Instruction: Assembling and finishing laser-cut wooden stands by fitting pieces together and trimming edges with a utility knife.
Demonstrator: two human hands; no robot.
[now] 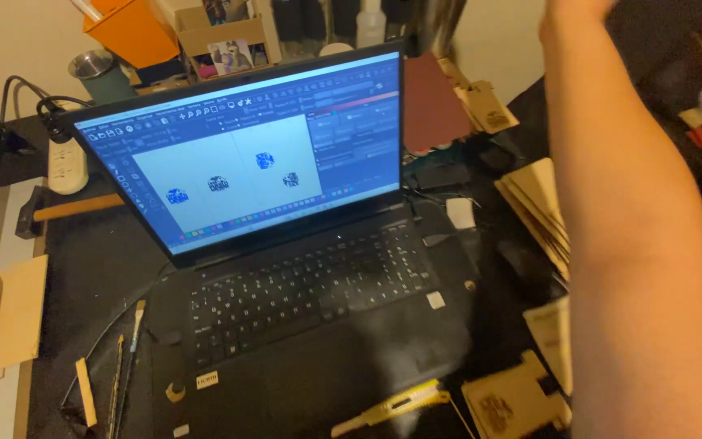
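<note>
An open black laptop (302, 301) stands on a dark desk (91, 268). Its screen (241, 154) shows design software with a pale canvas and a few small dark blue graphics. My right forearm (635, 244) stretches up along the right side, past the laptop, towards the top of the view. Only the heel of my right hand (574, 8) shows at the top edge; the fingers are cut off. My left hand is out of sight.
A yellow utility knife (392, 404) lies at the laptop's front edge beside an engraved wooden piece (513, 402). Thin wooden boards (542, 207) are stacked on the right. Brushes (127, 358) and a cardboard sheet (6, 313) lie left. A green cup (103, 75) and an orange box (132, 28) stand behind.
</note>
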